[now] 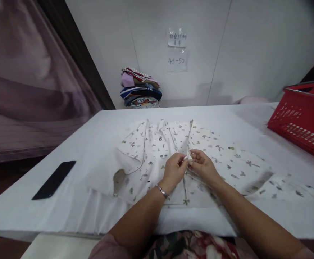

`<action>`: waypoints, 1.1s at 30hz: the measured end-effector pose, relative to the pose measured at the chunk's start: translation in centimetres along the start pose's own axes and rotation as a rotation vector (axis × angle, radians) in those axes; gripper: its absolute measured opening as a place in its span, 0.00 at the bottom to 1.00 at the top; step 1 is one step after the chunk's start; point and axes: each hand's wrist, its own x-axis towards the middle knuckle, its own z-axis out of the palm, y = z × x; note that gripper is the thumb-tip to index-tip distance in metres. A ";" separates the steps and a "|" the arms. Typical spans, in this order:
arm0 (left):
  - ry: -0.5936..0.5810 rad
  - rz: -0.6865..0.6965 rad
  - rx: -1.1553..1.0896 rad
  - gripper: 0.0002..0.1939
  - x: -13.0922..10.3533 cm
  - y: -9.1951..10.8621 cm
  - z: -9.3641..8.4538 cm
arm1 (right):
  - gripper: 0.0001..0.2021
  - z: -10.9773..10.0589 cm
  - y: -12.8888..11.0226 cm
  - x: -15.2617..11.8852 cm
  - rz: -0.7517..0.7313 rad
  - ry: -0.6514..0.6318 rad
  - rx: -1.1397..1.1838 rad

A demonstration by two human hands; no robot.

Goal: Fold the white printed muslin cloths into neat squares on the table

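A white shirt (151, 158) printed with small palm trees and leaves lies spread across the table, its front edges loose and one sleeve stretched to the right. My left hand (175, 166), with a metal-banded watch or bracelet at its wrist, pinches a raised bit of the shirt's edge near the middle. Right beside it, my right hand (204, 166) pinches the same edge, fingertips nearly touching those of the left. The small piece between the fingers is mostly hidden.
On the white-covered table (76, 212) a black phone-like slab (54, 180) lies at the left. A stack of folded clothes (140, 90) stands at the back, by the wall. A red plastic basket (302, 118) is at the right. Paper signs (177, 60) hang above; a pinkish curtain (32, 82) hangs left.
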 end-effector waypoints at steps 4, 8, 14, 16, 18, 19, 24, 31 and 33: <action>-0.007 0.042 0.006 0.05 -0.1 0.1 0.0 | 0.20 0.0 -0.2 -0.1 -0.003 0.020 -0.028; -0.019 0.049 -0.007 0.06 -0.1 0.2 0.1 | 0.20 -0.2 0.3 -0.1 -0.054 0.023 -0.077; -0.027 0.091 0.004 0.09 -0.1 0.3 0.1 | 0.20 -0.8 1.8 0.0 -0.177 0.011 -0.175; -0.032 0.102 0.003 0.10 -0.2 0.3 0.1 | 0.20 -0.9 1.9 0.0 -0.191 -0.007 -0.166; -0.042 0.111 0.008 0.11 -0.2 0.4 0.0 | 0.20 -0.8 1.8 0.0 -0.191 -0.019 -0.141; -0.044 0.117 0.010 0.11 -0.2 0.4 0.0 | 0.20 -0.8 1.7 -0.1 -0.191 -0.024 -0.124; -0.051 0.150 0.019 0.12 -0.2 0.7 -0.3 | 0.18 -0.5 1.4 -0.1 -0.202 -0.037 -0.066; -0.047 0.121 0.027 0.10 -0.5 0.7 -0.2 | 0.16 -0.3 1.1 -0.1 -0.183 0.030 -0.067; -0.027 0.103 0.020 0.10 -0.4 0.6 -0.1 | 0.16 -0.2 1.0 -0.1 -0.182 0.016 -0.061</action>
